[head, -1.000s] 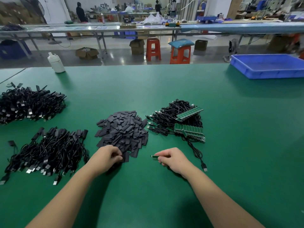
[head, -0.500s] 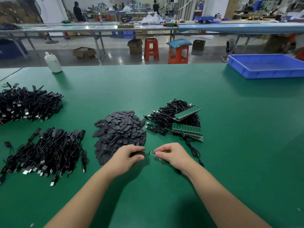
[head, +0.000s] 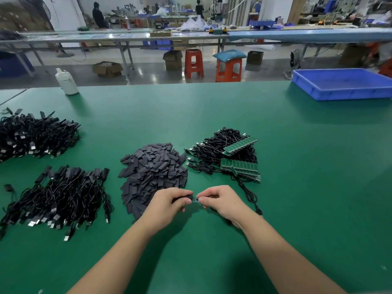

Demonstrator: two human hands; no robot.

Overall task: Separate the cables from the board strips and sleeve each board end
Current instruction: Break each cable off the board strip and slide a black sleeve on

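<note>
Your left hand (head: 167, 203) pinches a black sleeve (head: 184, 197), right hand (head: 222, 200) pinches the small green board (head: 196, 199); bare mat (head: 318, 187) at 3 o'clock

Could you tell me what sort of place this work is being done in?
Most likely an electronics assembly workshop: long workbenches, piles of black cables and green board strips on a green table, and a blue parts bin.

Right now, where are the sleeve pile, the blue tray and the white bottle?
sleeve pile (head: 152, 166), head view, middle of the heap.
blue tray (head: 339, 94), head view, near wall.
white bottle (head: 67, 82), head view, body.
</note>
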